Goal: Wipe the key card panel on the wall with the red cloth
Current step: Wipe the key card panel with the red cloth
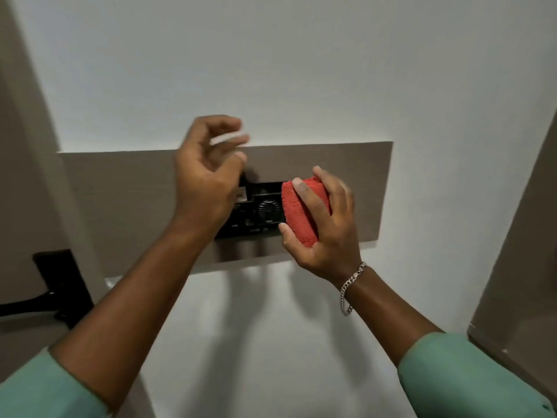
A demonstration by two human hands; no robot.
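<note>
The black key card panel (259, 213) sits in a grey-brown board (340, 164) on the white wall. My right hand (328, 233) is shut on the folded red cloth (301, 212), which presses against the panel's right end and hides it. My left hand (208, 176) is raised in front of the panel's left part and covers it. Its thumb and fingertips pinch a thin white blurred thing (230, 139), which looks like a card, above the board's top edge. A round ribbed dial shows in the panel between my hands.
A black door handle and plate (61, 285) are at the lower left on a beige door or frame (27, 176). Another beige surface (524, 251) stands at the right edge. White wall (271, 55) extends above and below the board.
</note>
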